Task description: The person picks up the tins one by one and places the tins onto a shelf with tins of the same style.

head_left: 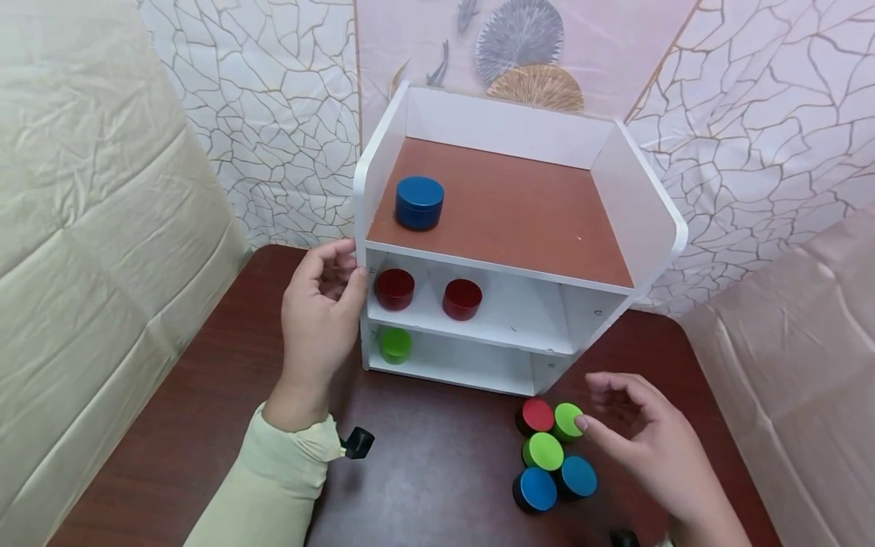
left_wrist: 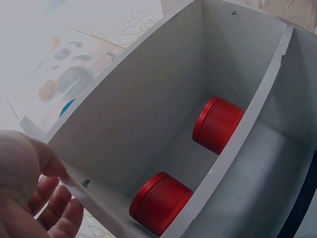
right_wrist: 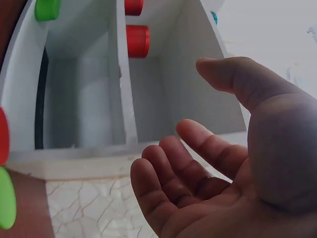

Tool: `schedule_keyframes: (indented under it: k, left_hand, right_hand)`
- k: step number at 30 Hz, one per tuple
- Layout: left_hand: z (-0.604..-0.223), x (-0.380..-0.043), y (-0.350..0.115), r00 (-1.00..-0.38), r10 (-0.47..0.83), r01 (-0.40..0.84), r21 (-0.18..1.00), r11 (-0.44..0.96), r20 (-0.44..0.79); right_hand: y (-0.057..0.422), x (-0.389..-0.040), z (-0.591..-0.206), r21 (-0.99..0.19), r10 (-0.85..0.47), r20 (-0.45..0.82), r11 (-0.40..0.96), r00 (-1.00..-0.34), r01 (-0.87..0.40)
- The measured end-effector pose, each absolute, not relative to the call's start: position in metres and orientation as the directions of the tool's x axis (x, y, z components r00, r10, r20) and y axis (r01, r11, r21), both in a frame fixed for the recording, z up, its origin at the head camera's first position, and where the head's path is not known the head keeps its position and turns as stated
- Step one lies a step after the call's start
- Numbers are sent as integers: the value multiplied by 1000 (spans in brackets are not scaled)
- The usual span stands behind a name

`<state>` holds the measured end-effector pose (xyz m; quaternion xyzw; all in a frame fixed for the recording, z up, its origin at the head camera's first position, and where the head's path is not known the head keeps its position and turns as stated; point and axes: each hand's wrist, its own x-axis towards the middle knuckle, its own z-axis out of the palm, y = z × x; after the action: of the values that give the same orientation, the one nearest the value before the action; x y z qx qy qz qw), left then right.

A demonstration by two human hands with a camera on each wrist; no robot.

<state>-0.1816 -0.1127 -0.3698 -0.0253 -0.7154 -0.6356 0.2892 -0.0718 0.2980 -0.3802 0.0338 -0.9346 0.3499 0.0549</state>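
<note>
My left hand [head_left: 317, 315] rests against the left side of a small white shelf unit [head_left: 472, 262], fingers loosely bent. In the left wrist view, its thumb [left_wrist: 49, 161] touches the panel edge. My right hand [head_left: 649, 437] hovers with bent, spread fingers at the lower right, holding nothing. Closest to its thumb is a round green tin [head_left: 568, 422]. Grouped with it on the table are a red tin [head_left: 537, 415], another green tin [head_left: 544, 452] and two blue tins [head_left: 536, 489] [head_left: 578, 477].
A blue tin [head_left: 419, 203] stands on the brown top. Two red tins [head_left: 394, 289] [head_left: 462, 299] sit on the middle shelf, and a green tin [head_left: 395, 346] stands at the left of the bottom shelf. Patterned sheets [head_left: 273, 106] hang behind the dark table [head_left: 424, 471].
</note>
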Motion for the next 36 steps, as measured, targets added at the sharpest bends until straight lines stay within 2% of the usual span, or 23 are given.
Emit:
schedule_keyframes:
  k: [4, 8, 12, 16, 26, 36]
  left_hand:
    - [-369, -181, -114, -829, -336, 404, 894, 193, 447]
    - [-369, -181, -114, -830, -336, 403, 895, 193, 446]
    - [-369, -181, -114, -833, -330, 402, 896, 191, 444]
    - [-369, -180, -114, -834, -325, 405, 894, 191, 447]
    - [-370, -180, -113, -837, -323, 400, 897, 188, 441]
    - [-370, -180, -112, -840, -324, 395, 900, 187, 436]
  right_hand:
    - [306, -62, -391, -656, 4, 62, 754, -998, -38]
    - [311, -54, -406, -668, 38, -61, 741, -997, 70]
    - [317, -48, -420, -660, 91, -194, 724, -977, 199]
    - [324, -43, -432, -635, 115, -270, 725, -956, 266]
    - [333, -33, -460, -602, 142, -249, 752, -958, 268]
    - [330, -24, -485, -636, 192, -227, 713, -955, 295]
